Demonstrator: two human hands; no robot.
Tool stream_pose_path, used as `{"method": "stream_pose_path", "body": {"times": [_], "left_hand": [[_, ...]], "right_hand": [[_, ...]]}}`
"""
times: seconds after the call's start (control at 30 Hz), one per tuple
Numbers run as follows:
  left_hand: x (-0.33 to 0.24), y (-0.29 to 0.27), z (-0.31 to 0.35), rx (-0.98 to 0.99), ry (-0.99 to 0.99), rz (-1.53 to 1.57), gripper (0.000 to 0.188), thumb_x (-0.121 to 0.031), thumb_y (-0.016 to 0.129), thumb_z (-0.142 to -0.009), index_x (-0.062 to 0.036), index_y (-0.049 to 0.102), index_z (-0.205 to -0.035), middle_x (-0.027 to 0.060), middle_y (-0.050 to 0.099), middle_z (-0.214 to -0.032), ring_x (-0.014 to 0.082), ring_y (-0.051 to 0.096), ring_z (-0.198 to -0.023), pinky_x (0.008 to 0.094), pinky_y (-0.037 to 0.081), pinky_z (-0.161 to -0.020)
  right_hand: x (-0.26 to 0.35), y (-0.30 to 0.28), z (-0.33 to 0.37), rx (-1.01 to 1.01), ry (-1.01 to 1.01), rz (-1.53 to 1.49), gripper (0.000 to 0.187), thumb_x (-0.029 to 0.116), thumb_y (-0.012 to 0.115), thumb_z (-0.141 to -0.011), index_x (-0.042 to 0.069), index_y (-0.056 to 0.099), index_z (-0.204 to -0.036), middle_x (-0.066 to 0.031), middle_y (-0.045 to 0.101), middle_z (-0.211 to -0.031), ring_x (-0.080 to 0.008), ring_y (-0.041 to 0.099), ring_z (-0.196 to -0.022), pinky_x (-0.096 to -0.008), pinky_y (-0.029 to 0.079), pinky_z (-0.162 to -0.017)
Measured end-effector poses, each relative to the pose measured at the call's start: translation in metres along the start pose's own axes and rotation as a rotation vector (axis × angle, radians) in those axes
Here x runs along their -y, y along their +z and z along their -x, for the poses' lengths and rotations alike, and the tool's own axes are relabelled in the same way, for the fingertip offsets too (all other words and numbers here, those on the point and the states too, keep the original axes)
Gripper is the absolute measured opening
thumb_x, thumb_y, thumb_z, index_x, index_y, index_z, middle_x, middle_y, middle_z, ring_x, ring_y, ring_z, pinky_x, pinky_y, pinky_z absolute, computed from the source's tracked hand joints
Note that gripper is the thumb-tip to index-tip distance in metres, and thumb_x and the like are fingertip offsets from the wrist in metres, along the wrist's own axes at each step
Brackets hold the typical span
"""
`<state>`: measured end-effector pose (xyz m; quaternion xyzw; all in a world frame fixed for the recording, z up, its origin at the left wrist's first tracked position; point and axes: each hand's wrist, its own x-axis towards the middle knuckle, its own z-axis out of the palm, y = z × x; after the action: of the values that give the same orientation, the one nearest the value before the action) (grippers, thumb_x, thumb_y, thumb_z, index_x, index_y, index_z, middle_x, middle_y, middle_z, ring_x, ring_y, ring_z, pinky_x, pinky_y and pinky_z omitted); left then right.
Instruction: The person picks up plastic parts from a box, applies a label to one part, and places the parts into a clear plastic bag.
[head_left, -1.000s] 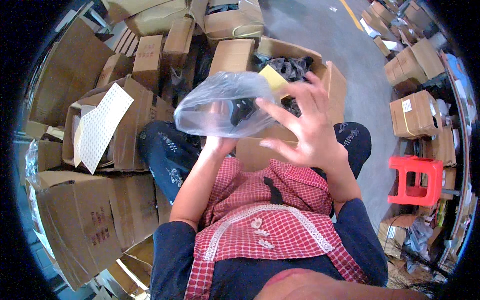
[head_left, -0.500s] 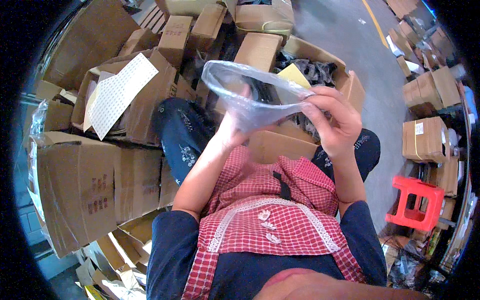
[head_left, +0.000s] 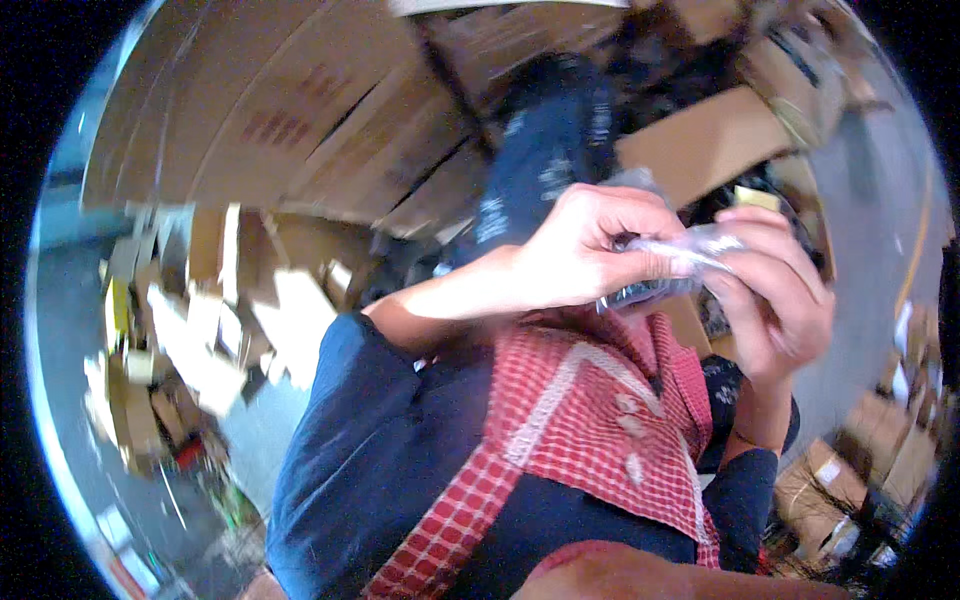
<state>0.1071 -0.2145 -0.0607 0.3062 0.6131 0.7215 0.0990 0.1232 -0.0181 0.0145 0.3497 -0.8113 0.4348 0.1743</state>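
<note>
A clear plastic bag (head_left: 712, 246) is bunched and stretched between my two hands, above my lap. My left hand (head_left: 600, 245) pinches it from the left, thumb and fingers pressed together. On the other side my right hand (head_left: 775, 290) grips the bag with curled fingers. Something dark shows through the plastic (head_left: 645, 291) under my left hand; its kind I cannot make out. The hands are close together, and some fingers are blurred.
Large cardboard boxes (head_left: 270, 110) stand along the upper left. Beyond my hands is an open carton (head_left: 705, 140) with dark contents. Scattered cardboard and paper (head_left: 200, 330) lie at the left. More boxes (head_left: 825, 480) sit at the lower right.
The view has swung to the left. The bag was held wide, my left hand inside its mouth; now it is gathered between both hands, with something dark under the plastic.
</note>
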Motion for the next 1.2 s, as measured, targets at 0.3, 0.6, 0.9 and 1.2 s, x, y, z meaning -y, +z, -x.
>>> {"method": "stream_pose_path", "body": {"times": [0.3,0.6,0.9,1.2], "left_hand": [[-0.105,-0.141,0.216,-0.746,-0.778,0.046,0.034,-0.014,0.066,-0.087,0.0021,0.062,-0.116,0.0063,0.069,-0.101,0.0125,0.065,-0.087,0.0264,0.051,-0.082],[-0.020,-0.210,0.445,-0.563,-1.668,-0.100,0.010,-0.011,0.071,-0.080,-0.0070,0.067,-0.089,-0.0044,0.054,-0.069,0.0080,0.042,-0.056,0.0224,0.035,-0.051],[0.033,-0.179,0.554,0.119,-2.093,-0.065,0.015,-0.014,0.079,-0.072,-0.0048,0.068,-0.071,-0.0011,0.049,-0.056,0.0102,0.040,-0.048,0.0277,0.030,-0.039],[0.078,-0.150,0.607,0.165,-2.066,-0.748,0.027,-0.024,0.074,-0.071,-0.0060,0.072,-0.091,0.0123,0.068,-0.090,0.0273,0.065,-0.084,0.0401,0.053,-0.073]], "right_hand": [[-0.131,0.027,0.066,-0.103,0.877,-0.140,0.021,0.015,0.064,-0.090,-0.005,0.068,-0.094,-0.0110,0.069,-0.089,-0.0188,0.064,-0.089,-0.0299,0.045,-0.088],[-0.273,0.030,0.248,0.367,1.015,-0.127,0.026,0.022,0.064,-0.092,-0.002,0.068,-0.100,-0.0056,0.067,-0.091,-0.0131,0.061,-0.080,-0.0259,0.046,-0.078],[-0.299,0.003,0.317,0.421,1.294,-0.144,0.028,0.026,0.064,-0.091,-0.001,0.068,-0.098,-0.0026,0.065,-0.085,-0.0120,0.061,-0.076,-0.0283,0.047,-0.070],[-0.360,-0.024,0.437,0.754,1.313,0.066,0.022,0.019,0.061,-0.088,-0.001,0.068,-0.092,-0.0064,0.067,-0.080,-0.0180,0.063,-0.067,-0.0342,0.046,-0.059]]}}
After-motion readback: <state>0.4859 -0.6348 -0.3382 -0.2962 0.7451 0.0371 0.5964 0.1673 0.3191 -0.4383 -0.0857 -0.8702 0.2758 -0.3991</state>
